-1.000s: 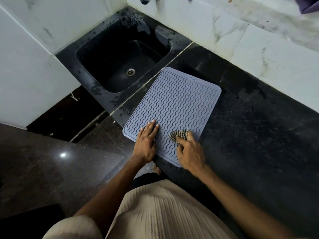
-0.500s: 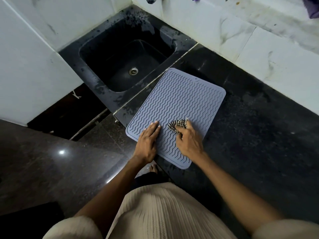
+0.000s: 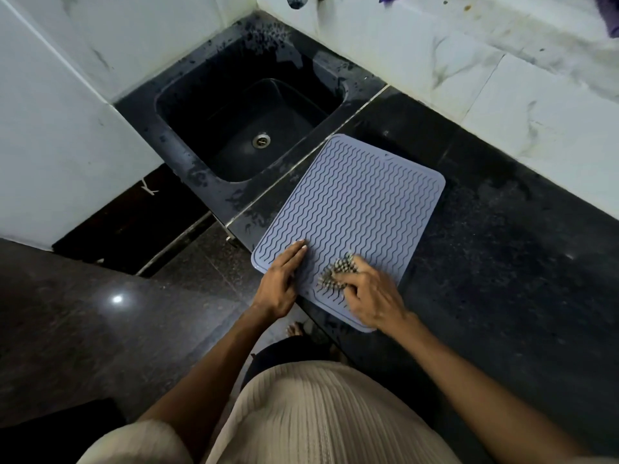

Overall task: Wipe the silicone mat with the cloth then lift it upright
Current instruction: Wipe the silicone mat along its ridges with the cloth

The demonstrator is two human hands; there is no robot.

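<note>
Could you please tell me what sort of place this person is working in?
Most likely a home kitchen or utility wash area: a black sink is set into a dark stone counter, a tap sticks out above it, and white marbled wall tiles line the back.

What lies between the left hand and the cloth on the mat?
In the head view, only a bare strip of the ridged silicone mat separates the left hand, pressed flat near its edge, from the cloth bunched under the right hand.

A black speckled stone counter (image 3: 502,262) carries a grey wave-ribbed silicone mat (image 3: 351,202) lying flat.
</note>
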